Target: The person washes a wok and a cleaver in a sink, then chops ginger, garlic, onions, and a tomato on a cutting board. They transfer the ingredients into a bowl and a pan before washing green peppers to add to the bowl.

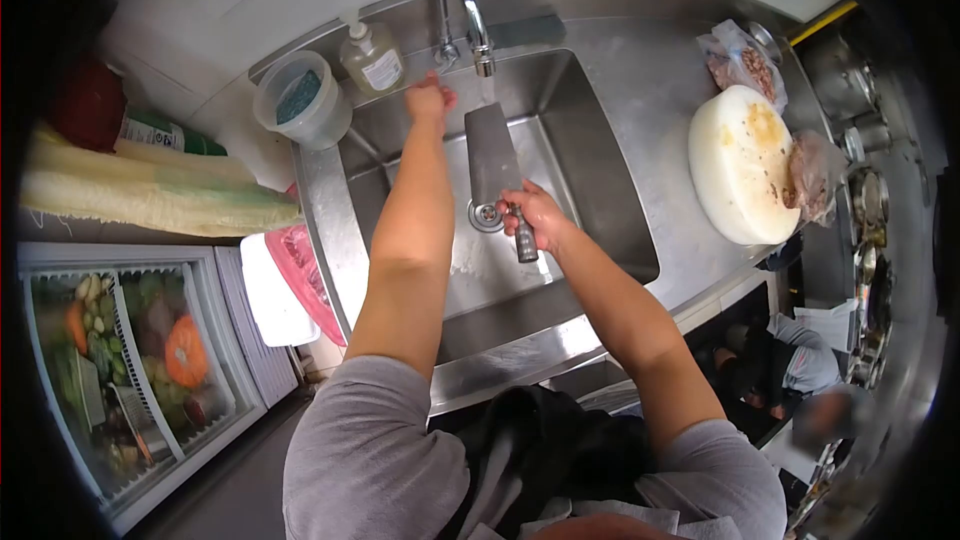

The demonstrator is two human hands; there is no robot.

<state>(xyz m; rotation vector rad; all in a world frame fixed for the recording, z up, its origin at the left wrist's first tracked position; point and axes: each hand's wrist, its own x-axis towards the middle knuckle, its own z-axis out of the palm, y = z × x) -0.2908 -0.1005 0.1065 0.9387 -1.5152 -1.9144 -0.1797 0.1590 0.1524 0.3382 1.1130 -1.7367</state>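
A broad-bladed cleaver (492, 155) is in my right hand (540, 216), whose fingers wrap round its grey handle. Its blade points away from me, over the sink (605, 175) and just below the spout. A short stream of water shows under the chrome faucet (465, 0). My left hand (430, 100) reaches to the back rim of the sink, fingertips right at the lever by the faucet's base. Its fingers are apart and hold nothing. The sink's drain (486, 215) lies beside the cleaver's heel.
A soap pump bottle (373, 60) and a plastic tub (330, 120) stand left of the faucet. At right sit a thick white round chopping block (735, 165) and plastic bags (745, 65). A glass-topped fridge (150, 360) is at lower left; another person (800, 360) is at lower right.
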